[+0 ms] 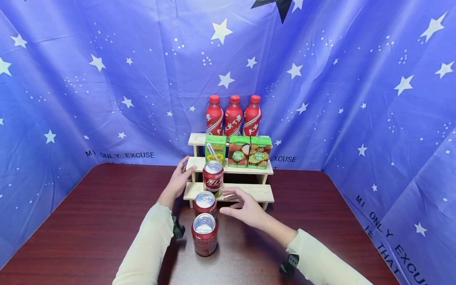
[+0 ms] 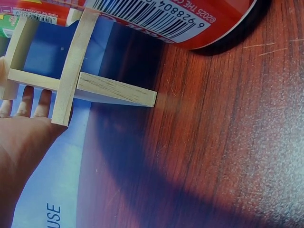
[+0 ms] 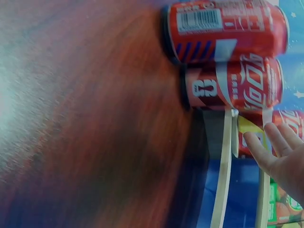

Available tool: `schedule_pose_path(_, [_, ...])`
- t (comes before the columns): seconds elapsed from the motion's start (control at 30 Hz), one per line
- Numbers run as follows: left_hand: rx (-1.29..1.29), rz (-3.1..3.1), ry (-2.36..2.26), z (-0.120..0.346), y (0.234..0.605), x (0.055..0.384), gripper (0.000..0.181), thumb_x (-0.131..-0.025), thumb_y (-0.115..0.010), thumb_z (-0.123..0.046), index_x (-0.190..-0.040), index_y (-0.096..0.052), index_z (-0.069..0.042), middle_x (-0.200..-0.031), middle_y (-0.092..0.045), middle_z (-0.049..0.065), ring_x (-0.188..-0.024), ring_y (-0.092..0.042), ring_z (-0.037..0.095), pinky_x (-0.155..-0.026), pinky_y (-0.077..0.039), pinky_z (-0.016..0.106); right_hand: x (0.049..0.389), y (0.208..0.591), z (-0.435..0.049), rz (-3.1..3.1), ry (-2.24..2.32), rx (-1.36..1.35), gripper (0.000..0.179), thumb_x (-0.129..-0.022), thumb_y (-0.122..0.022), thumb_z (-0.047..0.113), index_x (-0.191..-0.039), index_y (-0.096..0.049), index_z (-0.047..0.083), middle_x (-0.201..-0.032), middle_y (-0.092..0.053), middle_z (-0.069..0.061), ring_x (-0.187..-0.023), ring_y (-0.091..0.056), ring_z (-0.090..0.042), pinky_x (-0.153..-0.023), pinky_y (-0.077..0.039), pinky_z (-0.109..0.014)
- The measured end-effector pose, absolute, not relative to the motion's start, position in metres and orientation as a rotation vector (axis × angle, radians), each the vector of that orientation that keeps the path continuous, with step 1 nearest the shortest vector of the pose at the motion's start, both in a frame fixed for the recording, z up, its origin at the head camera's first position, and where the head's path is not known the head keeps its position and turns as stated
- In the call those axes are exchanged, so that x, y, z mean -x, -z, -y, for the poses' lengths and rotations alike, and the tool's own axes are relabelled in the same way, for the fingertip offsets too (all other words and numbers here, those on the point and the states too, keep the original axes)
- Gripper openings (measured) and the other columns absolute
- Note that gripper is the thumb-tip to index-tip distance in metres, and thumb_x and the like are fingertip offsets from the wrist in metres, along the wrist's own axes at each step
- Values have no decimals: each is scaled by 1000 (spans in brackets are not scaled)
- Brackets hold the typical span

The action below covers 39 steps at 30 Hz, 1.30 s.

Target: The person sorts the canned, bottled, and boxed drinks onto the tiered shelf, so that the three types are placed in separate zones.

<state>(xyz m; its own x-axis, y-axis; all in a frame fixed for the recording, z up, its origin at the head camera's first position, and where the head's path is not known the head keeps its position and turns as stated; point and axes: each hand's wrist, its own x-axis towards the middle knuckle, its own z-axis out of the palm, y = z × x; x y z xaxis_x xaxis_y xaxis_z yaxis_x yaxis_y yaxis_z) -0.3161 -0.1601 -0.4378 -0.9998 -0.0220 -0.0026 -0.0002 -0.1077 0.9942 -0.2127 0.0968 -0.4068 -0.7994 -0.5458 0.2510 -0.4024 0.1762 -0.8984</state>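
My left hand (image 1: 178, 180) holds the left side of a stepped wooden shelf (image 1: 249, 192), thumb at the middle step and fingers behind the side frame (image 2: 69, 71). A red cola can (image 1: 213, 178) stands upright on the lowest step, toward its left end. Just right of that can, my right hand (image 1: 246, 208) has its fingers spread and extended, fingertips right at the can's side in the head view. Two more red cola cans stand upright on the table, one close before the shelf (image 1: 205, 202) and one nearer me (image 1: 204, 239).
Three red bottles (image 1: 233, 116) stand on the top step. On the middle step are a green drink carton (image 1: 220, 152) with a white straw and two green-topped cartons (image 1: 239, 152). A blue star-printed curtain (image 1: 142, 79) hangs behind the dark red wooden table (image 1: 89, 229).
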Motion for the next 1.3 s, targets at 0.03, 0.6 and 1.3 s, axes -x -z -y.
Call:
schedule_pose_path(0.03, [-26, 2086, 2328, 160, 438, 316, 66, -96, -51, -14, -151, -15, -19, -151, -28, 19, -128, -36, 29, -107, -31, 51, 210, 408, -97, -2303, 1686, 951, 50, -84, -71, 16, -128, -50, 5, -129, -54, -17, -114, -55, -35, -90, -47, -53])
schedule_pose_path(0.6, [-36, 2095, 2329, 160, 436, 315, 65, -96, -51, -13, -150, -16, -17, -151, -29, 18, -127, -38, 29, -104, -34, 49, 185, 424, -90, -2217, 1583, 1003, 53, -81, -74, 20, -128, -51, 15, -122, -60, -10, -110, -57, -32, -87, -51, -45])
schedule_pose_path(1.3, [-34, 2111, 2286, 160, 439, 317, 64, -96, -51, -13, -150, -17, -18, -150, -32, 16, -124, -41, 27, -98, -38, 43, 171, 457, -67, -2249, 1627, 925, 78, -69, -83, 21, -134, -41, 28, -118, -56, -6, -102, -60, -18, -84, -52, -32])
